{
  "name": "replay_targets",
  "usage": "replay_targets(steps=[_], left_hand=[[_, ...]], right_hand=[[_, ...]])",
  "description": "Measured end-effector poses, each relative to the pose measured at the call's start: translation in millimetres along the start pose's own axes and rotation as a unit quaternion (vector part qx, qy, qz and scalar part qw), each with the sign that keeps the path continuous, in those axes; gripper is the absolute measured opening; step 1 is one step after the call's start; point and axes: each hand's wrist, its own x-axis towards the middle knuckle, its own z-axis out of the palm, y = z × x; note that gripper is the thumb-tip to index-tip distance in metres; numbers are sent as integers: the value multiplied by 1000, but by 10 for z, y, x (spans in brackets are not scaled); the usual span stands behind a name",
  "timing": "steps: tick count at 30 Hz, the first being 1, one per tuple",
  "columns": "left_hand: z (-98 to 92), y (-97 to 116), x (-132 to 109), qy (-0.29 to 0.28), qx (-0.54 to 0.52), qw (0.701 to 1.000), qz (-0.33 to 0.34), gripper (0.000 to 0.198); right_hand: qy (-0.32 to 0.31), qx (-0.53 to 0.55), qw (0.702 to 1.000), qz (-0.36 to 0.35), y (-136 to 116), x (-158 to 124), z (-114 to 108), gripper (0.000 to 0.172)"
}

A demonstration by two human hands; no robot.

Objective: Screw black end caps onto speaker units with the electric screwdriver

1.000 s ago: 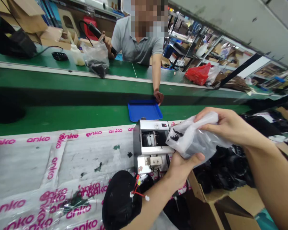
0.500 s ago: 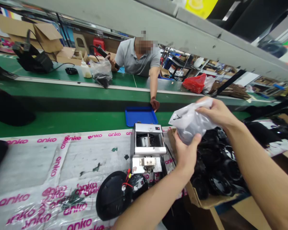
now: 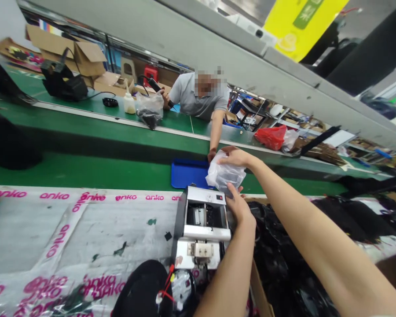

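Between my two hands is a whitish translucent plastic bag (image 3: pixel 225 174), with greyish contents I cannot make out. My left hand (image 3: pixel 240 206) grips its lower right side, thumb in front. My right hand (image 3: pixel 235 157) is closed on the bag's top edge. The bag hangs over the right end of a blue tray (image 3: pixel 185 175), just beyond a silver machine (image 3: pixel 203 229) with a red switch. A co-worker's hand (image 3: pixel 211 155) is at the tray's far right corner, close behind the bag.
A cardboard box (image 3: pixel 262 293) of black round parts stands right of the machine. Black round parts with red wires (image 3: pixel 167 281) lie before it. A co-worker in a grey shirt (image 3: pixel 201 103) holds a black tool across the green bench (image 3: pixel 102 171). A grey beam (image 3: pixel 185 48) crosses overhead.
Both my hands have carried the plastic bag left and away from me, from above the cardboard box to the blue tray. The camera view has shifted, and the co-worker's hand stays by the tray.
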Motion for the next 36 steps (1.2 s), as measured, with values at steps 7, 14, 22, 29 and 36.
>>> replay_targets(steps=[7, 14, 22, 29, 36], left_hand=[[96, 64, 220, 46, -37, 998, -14, 53], [140, 179, 198, 49, -61, 996, -31, 56], [160, 280, 140, 38, -80, 994, -70, 64], [146, 301, 71, 45, -67, 995, -60, 58], [122, 305, 52, 36, -40, 998, -32, 48]], right_hand=[[-11, -16, 1000, 3, -137, 260, 108, 40], [26, -27, 999, 16, -243, 240, 109, 41], [60, -10, 998, -3, -271, 175, 199, 43], [102, 40, 994, -5, -258, 73, 291, 38], [132, 109, 985, -11, -204, -40, 298, 34]])
